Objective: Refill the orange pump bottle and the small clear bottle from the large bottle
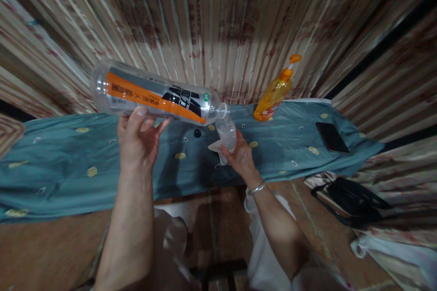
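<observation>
My left hand (139,134) is closed round the underside of a large clear plastic bottle (153,93) with an orange, grey and black label. The bottle lies almost level in the air, its neck tipped slightly down to the right. Its mouth meets the top of a small clear plastic bottle (226,132), which leans and looks cloudy inside. My right hand (241,154) grips that small bottle low on its right side. A white piece of tissue or cloth (221,151) shows beside my right fingers. Below the large bottle's neck, a black cap (197,133) rests on the cloth.
A green patterned cloth (136,182) covers the narrow table. An orange pump bottle (273,97) stands at the back right, and a black phone (332,137) lies near the right end. On the floor at right is a dark bag (355,198). Pleated curtains (218,32) hang close behind.
</observation>
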Demonstrator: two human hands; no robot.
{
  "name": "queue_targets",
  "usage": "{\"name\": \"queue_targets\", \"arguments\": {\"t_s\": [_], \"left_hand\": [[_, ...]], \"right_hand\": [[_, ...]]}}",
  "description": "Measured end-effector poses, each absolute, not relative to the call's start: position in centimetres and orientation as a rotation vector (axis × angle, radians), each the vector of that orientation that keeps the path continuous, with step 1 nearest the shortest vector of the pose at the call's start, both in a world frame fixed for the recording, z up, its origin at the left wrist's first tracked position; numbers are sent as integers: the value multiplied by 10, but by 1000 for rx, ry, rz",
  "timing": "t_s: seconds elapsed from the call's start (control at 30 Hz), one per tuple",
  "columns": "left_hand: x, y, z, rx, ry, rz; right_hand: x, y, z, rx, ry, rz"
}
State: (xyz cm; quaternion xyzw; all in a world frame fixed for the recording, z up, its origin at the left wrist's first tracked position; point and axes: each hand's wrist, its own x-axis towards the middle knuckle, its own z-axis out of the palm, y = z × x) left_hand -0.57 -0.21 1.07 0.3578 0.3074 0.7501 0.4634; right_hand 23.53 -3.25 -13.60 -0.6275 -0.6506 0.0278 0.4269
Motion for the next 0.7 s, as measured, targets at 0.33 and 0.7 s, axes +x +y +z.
{"name": "queue_targets", "arguments": {"t_s": [0.33,0.7], "left_hand": [[-4,-5,14,900,773,1846],[-4,-6,15,951,784,1843]], "right_hand": [[236,-33,-135,-1597,-1640,85],[235,-33,-136,-1579,-1643,55]]}}
